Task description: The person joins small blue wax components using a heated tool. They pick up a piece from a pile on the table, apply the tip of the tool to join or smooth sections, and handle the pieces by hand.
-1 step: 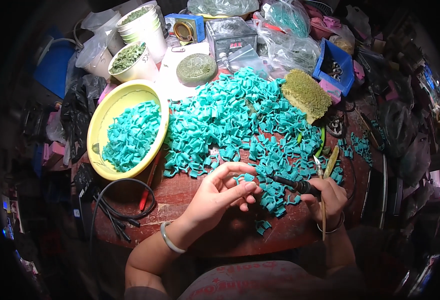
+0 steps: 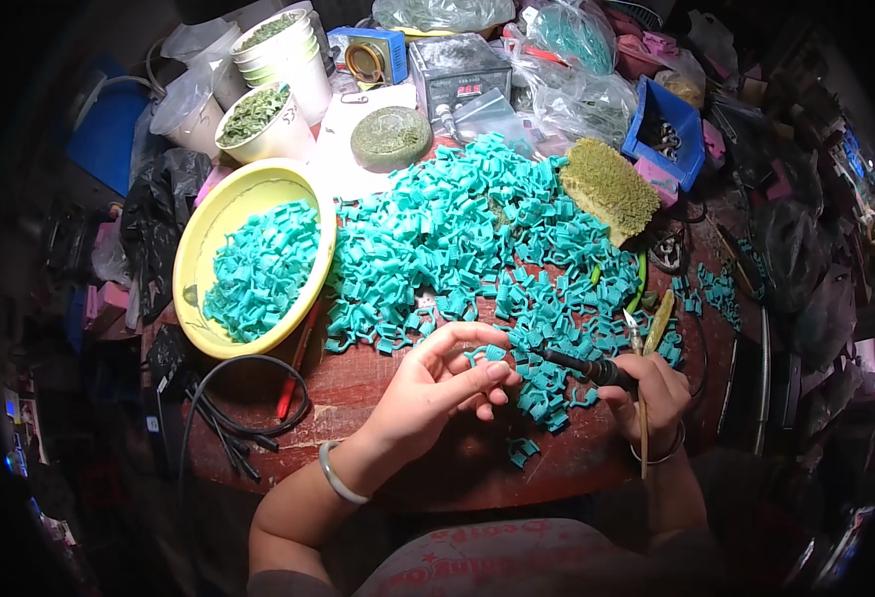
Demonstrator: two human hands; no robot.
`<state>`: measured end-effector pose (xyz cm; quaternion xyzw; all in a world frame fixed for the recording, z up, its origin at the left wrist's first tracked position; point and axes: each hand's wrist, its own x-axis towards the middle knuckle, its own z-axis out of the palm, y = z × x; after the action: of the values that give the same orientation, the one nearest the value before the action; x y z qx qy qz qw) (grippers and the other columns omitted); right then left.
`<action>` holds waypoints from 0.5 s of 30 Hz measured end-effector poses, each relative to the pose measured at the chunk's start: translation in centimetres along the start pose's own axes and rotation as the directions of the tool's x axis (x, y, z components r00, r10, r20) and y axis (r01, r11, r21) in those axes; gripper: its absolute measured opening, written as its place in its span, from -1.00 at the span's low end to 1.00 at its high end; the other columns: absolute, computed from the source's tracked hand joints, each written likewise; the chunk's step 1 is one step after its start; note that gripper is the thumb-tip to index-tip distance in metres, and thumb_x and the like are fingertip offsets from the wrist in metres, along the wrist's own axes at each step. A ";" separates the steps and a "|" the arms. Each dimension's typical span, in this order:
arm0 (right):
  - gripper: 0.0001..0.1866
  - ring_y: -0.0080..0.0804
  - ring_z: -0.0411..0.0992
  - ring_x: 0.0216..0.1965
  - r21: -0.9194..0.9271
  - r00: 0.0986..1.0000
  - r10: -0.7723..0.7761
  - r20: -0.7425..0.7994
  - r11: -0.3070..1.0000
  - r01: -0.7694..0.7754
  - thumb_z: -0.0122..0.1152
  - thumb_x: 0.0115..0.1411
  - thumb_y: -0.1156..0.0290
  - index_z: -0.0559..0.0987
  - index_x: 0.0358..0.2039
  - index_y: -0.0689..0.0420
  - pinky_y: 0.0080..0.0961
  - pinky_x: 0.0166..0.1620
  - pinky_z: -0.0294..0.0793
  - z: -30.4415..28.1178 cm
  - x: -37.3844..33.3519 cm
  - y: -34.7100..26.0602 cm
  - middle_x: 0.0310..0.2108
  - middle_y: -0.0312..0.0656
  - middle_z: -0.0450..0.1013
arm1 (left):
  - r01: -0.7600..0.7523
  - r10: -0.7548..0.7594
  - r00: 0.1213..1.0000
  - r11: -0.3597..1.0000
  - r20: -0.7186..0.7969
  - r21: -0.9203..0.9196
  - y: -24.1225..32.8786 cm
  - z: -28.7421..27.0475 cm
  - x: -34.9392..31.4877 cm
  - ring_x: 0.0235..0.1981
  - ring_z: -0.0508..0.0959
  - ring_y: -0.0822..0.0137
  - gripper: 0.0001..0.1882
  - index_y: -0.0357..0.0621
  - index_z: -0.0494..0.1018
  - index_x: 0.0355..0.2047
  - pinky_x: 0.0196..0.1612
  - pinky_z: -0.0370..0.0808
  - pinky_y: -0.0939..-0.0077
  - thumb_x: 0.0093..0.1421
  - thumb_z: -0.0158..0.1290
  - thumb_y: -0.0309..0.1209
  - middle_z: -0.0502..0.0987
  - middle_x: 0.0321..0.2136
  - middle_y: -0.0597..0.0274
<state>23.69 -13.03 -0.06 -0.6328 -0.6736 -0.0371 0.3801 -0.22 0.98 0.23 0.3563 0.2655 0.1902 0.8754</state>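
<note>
My left hand [image 2: 447, 376] is raised over the near middle of the table. Its thumb and fingers pinch a small turquoise ring-shaped piece [image 2: 484, 354]. From the right, my right hand [image 2: 654, 396] grips a black pen-shaped tool [image 2: 597, 369], whose thin tip points left, close to that piece. A slim wooden-handled tool [image 2: 643, 428] with a pale pointed end also lies in the right hand, upright between the fingers. Beyond both hands spreads a large heap of similar turquoise pieces [image 2: 428, 234]. One loose piece [image 2: 522, 452] lies nearer to me.
At left a yellow bowl [image 2: 187, 264] holds more turquoise pieces. Black cables [image 2: 243, 428] curl below it. Farther back are white tubs [image 2: 298, 144], a round greenish block [image 2: 390, 137], a box with a red display [image 2: 457, 75], a rough green-yellow slab [image 2: 612, 189] and a blue bin [image 2: 691, 149].
</note>
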 end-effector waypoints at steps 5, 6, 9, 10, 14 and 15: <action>-0.57 -0.27 0.44 -0.61 -0.007 1.000 0.020 0.017 1.000 -0.019 0.35 0.14 0.03 0.55 -0.36 0.21 -0.45 -0.57 0.38 0.0 -0.1 0.0 -0.58 -0.21 0.41 | 0.039 -0.039 0.999 0.999 0.000 -0.029 0.2 0.1 0.0 -0.34 0.58 0.48 -0.67 -0.17 0.38 0.05 -0.34 0.54 0.65 0.30 0.11 -0.44 0.60 -0.26 0.13; -0.57 -0.27 0.45 -0.61 -0.007 0.999 0.025 0.022 1.000 -0.024 0.35 0.14 0.03 0.55 -0.37 0.21 -0.44 -0.57 0.38 0.0 -0.1 -0.1 -0.58 -0.21 0.41 | 0.046 -0.047 0.999 0.998 -0.014 -0.045 0.2 0.2 0.0 -0.36 0.58 0.47 -0.68 -0.17 0.38 0.05 -0.38 0.53 0.66 0.31 0.09 -0.45 0.60 -0.26 0.12; -0.57 -0.27 0.45 -0.61 -0.007 1.000 0.020 0.011 1.000 -0.020 0.35 0.14 0.03 0.55 -0.37 0.20 -0.43 -0.57 0.39 0.1 0.0 -0.2 -0.58 -0.21 0.41 | 0.057 -0.059 0.998 0.996 -0.022 -0.068 0.1 0.0 0.1 -0.39 0.57 0.47 -0.70 -0.18 0.39 0.05 -0.41 0.51 0.67 0.32 0.05 -0.45 0.60 -0.27 0.11; -0.57 -0.27 0.45 -0.61 -0.007 1.000 0.020 0.011 1.000 -0.020 0.35 0.14 0.03 0.55 -0.37 0.20 -0.43 -0.57 0.39 0.1 0.0 -0.2 -0.58 -0.21 0.41 | 0.061 -0.062 0.998 0.995 -0.017 -0.076 0.0 -0.1 0.1 -0.39 0.57 0.47 -0.71 -0.19 0.39 0.04 -0.41 0.50 0.66 0.34 0.03 -0.43 0.59 -0.27 0.11; -0.57 -0.26 0.45 -0.60 -0.020 1.000 0.019 0.014 1.000 -0.019 0.35 0.13 0.03 0.56 -0.37 0.20 -0.43 -0.56 0.40 0.0 0.0 -0.2 -0.58 -0.21 0.42 | 0.056 -0.057 0.998 0.996 -0.012 -0.075 0.0 0.0 0.2 -0.39 0.57 0.46 -0.72 -0.21 0.40 0.03 -0.41 0.50 0.65 0.34 0.01 -0.44 0.59 -0.26 0.11; -0.57 -0.26 0.46 -0.60 -0.020 1.000 0.016 0.013 1.000 -0.015 0.36 0.13 0.04 0.56 -0.37 0.20 -0.43 -0.56 0.40 0.0 0.0 -0.1 -0.57 -0.21 0.43 | 0.054 -0.055 0.998 0.996 -0.014 -0.074 0.0 -0.1 0.2 -0.39 0.57 0.46 -0.73 -0.21 0.41 0.03 -0.41 0.50 0.65 0.34 0.01 -0.44 0.59 -0.26 0.10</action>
<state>23.55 -13.02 -0.01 -0.6419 -0.6708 -0.0366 0.3698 -0.14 1.10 0.13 0.3151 0.2752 0.1786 0.8906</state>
